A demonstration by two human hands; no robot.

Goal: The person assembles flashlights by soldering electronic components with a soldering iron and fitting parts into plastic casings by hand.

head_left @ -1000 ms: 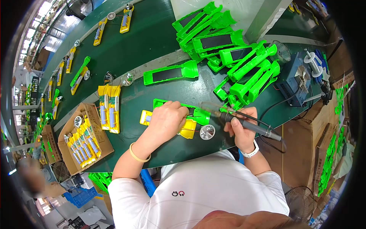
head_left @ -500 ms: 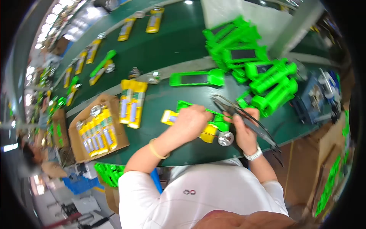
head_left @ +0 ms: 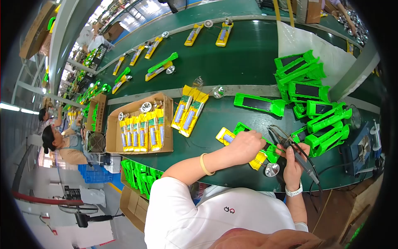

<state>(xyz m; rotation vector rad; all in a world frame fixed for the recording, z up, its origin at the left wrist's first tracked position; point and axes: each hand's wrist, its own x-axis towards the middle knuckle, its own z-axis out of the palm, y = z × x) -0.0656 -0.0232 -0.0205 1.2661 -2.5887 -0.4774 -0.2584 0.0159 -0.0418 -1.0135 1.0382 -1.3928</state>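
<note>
My left hand (head_left: 247,147) is closed over a green housing (head_left: 271,153) and a yellow part (head_left: 226,135); its fingertips are pressed together at the housing, and what they pinch is too small to name. A silver reflector cup (head_left: 272,169) lies beside the yellow part's right end. In my right hand (head_left: 292,159) is a dark soldering iron (head_left: 306,165) with a black cable. Its front end points up and left, just right of my left fingertips. Another green housing (head_left: 259,104) lies beyond my hands.
A cardboard box (head_left: 167,124) holds several yellow assemblies. Two more yellow assemblies (head_left: 190,111) lie beside it. Green housings (head_left: 309,92) are piled at the right, near a blue soldering station (head_left: 357,150) and a metal post (head_left: 360,68). Co-workers (head_left: 62,143) sit at far left.
The camera view has turned left, so the bench appears shifted right and people at the left have come into view. Both hands keep their holds beside the housing.
</note>
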